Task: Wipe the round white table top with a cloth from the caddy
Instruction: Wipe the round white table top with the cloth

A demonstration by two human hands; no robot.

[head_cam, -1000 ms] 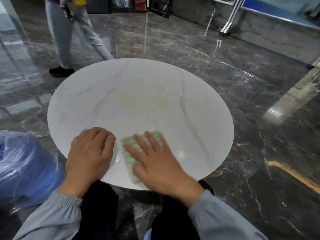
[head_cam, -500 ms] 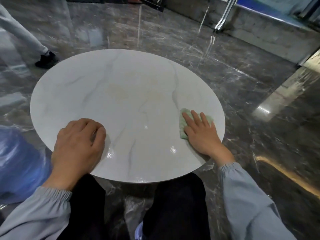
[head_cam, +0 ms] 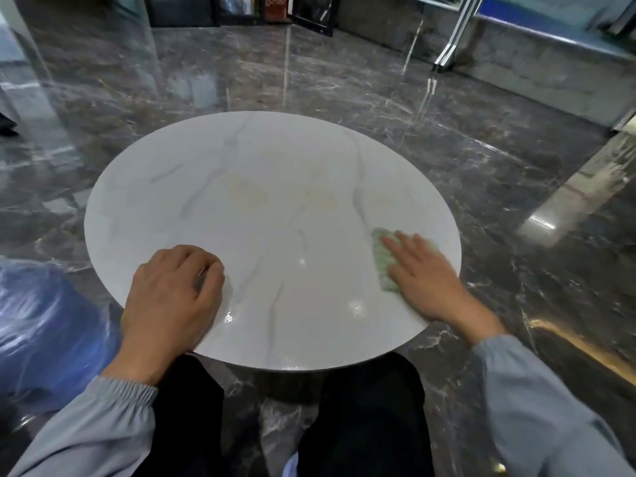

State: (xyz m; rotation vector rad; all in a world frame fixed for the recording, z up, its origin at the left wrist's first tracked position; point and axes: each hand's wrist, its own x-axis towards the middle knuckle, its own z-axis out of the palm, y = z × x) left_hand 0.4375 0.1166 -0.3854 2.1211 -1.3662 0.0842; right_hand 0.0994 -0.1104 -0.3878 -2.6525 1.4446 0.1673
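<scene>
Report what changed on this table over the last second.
The right hand, pressing the green cloth flat, swept it from the near middle of the table top out to the right edge. The left hand stayed resting, fingers curled, on the near left of the top.

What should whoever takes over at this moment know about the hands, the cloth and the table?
Left hand rests on the near left of the table top, fingers curled, holding nothing.
Right hand presses the green cloth flat with straight fingers near the right edge.
Done: the near part looks glossy, so it has likely been wiped.
To do: the faint yellowish marks at the centre and the far half.
</scene>
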